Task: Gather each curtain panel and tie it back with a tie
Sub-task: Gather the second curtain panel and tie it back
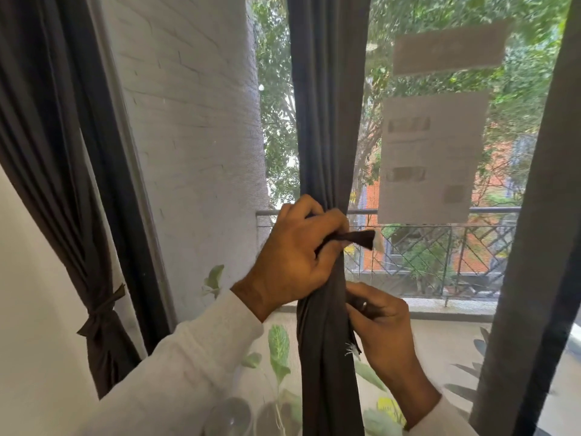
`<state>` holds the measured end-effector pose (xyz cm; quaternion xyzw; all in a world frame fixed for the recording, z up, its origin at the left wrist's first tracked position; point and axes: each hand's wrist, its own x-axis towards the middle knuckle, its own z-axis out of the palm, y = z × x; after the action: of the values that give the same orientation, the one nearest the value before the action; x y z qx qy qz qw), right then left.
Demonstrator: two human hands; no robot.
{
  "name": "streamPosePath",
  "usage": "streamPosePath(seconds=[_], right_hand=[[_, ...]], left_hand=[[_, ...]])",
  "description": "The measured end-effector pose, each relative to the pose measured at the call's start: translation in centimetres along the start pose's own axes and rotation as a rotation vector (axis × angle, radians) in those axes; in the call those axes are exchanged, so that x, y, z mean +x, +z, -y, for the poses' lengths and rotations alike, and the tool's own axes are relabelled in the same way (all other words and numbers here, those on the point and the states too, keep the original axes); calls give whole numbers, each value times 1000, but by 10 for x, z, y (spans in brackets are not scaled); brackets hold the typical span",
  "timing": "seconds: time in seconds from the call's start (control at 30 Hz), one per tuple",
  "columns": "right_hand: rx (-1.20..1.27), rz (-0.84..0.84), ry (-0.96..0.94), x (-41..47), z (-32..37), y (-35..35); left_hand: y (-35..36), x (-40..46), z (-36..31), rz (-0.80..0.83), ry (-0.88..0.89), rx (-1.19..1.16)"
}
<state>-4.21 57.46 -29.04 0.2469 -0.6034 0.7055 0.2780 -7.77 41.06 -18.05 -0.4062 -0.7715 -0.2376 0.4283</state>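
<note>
While the left hand [294, 256] is clenching the gathered dark grey fabric curtain panel [327, 171] at frame centre, pinching one dark tie [361, 238] end, the right hand [382, 322] is pinching the other below; knotting probably comes next.

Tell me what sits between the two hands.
In the head view, the gathered middle curtain panel hangs between the left hand and right hand; the left also pinches the dark tie.

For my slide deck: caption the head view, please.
Left hand pinches tie around gathered middle curtain; right hand steadies it.
</note>
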Motion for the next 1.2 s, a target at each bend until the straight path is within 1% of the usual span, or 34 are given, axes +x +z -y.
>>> streamPosePath(seconds=[0.07,0.13,0.27,0.37,0.4,0.5,0.57,0.63,0.7,0.77,0.9,1.0,1.1,1.2], right_hand=[[-47,2,-51,-2,0,2],[-163,7,-158,-2,2,3],[-419,48,-391,1,12,4],[-506,13,-477,5,19,-9],[-478,-13,-466,8,19,-14],[-316,-95,-334,18,20,-23],[-267,-117,-279,20,23,-21],[-284,-120,-274,21,31,-19],[-356,-100,-333,23,40,-18],[-402,-85,-384,24,46,-19],[-443,-105,-404,22,52,-19],[-423,-200,-363,17,57,-16],[-338,-300,-250,16,62,-11],[-269,-283,-177,19,71,-10]], left_hand=[[1,4,-3,-29,-82,-49],[1,10,-3,-20,-141,-149],[-10,22,2,82,-273,-386],[-21,29,6,156,-324,-510],[-25,30,6,165,-326,-532],[-30,31,4,192,-302,-558],[-27,30,3,181,-296,-581],[-25,30,4,146,-316,-613],[-23,30,3,120,-321,-622],[-21,30,-2,121,-301,-599],[-17,27,-12,155,-259,-553],[-14,24,-17,149,-249,-480],[-12,21,-21,139,-251,-463],[-14,19,-26,136,-210,-463]])
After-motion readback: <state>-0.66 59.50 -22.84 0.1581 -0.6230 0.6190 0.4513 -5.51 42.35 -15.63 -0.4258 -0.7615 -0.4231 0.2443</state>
